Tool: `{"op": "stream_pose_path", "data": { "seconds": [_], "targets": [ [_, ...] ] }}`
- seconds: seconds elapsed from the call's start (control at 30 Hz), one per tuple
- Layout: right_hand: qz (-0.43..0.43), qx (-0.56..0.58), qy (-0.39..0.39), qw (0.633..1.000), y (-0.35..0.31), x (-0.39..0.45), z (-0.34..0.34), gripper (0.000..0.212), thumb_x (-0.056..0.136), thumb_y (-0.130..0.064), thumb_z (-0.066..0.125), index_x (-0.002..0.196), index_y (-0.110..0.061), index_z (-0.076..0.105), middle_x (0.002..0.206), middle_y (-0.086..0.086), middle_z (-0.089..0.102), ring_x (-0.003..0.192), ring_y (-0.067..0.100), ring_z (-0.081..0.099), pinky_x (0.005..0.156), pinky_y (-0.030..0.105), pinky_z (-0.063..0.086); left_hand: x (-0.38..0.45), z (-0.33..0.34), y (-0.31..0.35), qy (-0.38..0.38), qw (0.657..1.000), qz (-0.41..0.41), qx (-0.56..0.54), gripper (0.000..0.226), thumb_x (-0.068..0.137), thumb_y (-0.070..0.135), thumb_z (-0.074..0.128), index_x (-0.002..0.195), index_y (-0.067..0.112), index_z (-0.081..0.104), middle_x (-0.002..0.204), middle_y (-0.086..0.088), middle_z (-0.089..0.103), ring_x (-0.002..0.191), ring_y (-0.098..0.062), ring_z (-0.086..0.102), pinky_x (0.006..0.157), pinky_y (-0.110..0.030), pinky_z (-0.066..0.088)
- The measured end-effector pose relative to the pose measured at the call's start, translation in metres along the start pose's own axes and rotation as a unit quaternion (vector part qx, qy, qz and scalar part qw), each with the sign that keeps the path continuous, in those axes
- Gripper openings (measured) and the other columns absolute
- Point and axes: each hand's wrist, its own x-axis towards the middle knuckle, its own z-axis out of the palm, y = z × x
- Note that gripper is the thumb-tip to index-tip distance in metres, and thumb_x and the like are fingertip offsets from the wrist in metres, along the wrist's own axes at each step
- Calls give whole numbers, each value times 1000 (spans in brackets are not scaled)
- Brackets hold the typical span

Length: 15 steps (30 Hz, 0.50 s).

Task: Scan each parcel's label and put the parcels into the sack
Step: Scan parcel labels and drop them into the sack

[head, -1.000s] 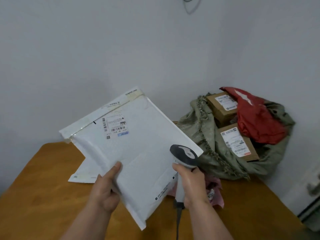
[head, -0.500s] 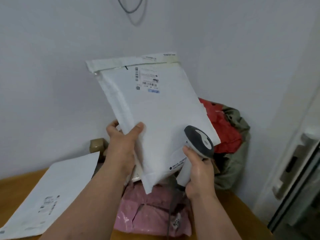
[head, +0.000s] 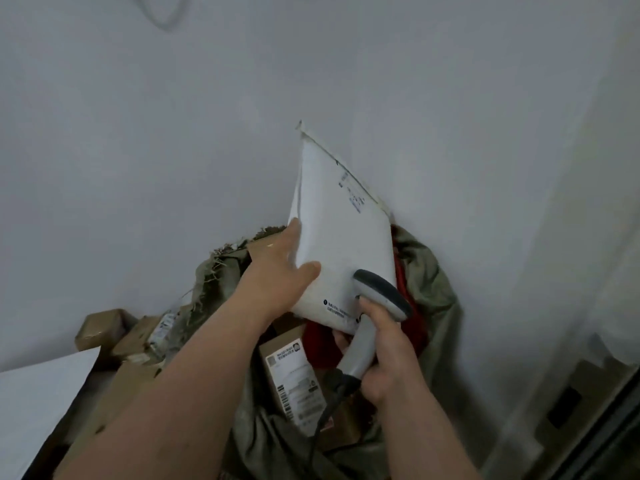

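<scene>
Left of olive-green woven sack (head: 433,282): brown cardboard boxes (head: 104,327) wait unsacked. Left hand (head: 277,271) grip pinches white padded mailer (head: 343,244) above sack mouth, not released. Labelled carton (head: 294,375), red bag (head: 412,327) already inside. Right hand (head: 391,355) grip wrapped round grey handheld scanner (head: 377,306).

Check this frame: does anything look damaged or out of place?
The green sack has a frayed rim with loose threads at its left edge. Otherwise nothing stands out: the left hand holds the white mailer over it.
</scene>
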Motion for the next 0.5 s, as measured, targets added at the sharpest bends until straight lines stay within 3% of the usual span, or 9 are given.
{"op": "stream_pose_path", "data": {
  "seconds": [0.07,0.13,0.23,0.3,0.4,0.43,0.5],
  "targets": [
    [4,-4,6,1000,-10,14,-5,39,79,-20,82,116,-15,70,99,11,78,88,28,75,58,33,61,21,9,4,-11,999,-17,42,74,91,37,63,155,40,25,138,15,47,97,-3,53,72,-16,40],
    [-3,-8,18,1000,-19,27,-10,35,81,-19,80,115,-17,70,99,10,77,80,24,76,56,32,60,37,21,7,-21,998,-55,25,69,89,32,65,152,32,37,144,5,50,116,-17,54,88,-27,44],
    [-18,-11,35,999,-27,46,-19,34,83,-17,79,115,-16,69,103,12,75,83,25,75,56,31,60,52,46,1,-38,994,-104,24,37,87,26,67,124,25,63,115,2,60,110,-23,56,89,-32,47],
    [-16,-27,41,999,-26,57,-22,38,83,-18,79,119,-15,67,107,13,74,92,28,74,66,34,62,57,62,-7,-38,992,-115,44,44,88,28,67,130,18,60,119,-4,60,103,-22,54,87,-32,48],
    [-2,-62,47,997,-20,67,-23,42,84,-22,79,123,-16,65,111,14,72,100,31,71,88,44,60,66,73,-20,-48,986,-122,104,67,92,34,60,154,25,35,146,-10,48,124,-28,50,98,-35,46],
    [4,-67,47,997,-18,67,-23,42,84,-25,79,122,-15,65,111,15,72,99,32,72,86,44,61,66,73,-23,-48,986,-126,102,70,93,36,59,156,28,29,151,-9,43,130,-29,46,102,-35,44],
    [-5,-80,49,996,-16,65,-25,38,85,-29,79,117,-13,66,105,17,73,89,31,74,66,37,63,63,72,-29,-50,989,-131,45,73,93,40,62,156,32,26,156,-4,40,134,-27,44,104,-33,41]
  ]
}}
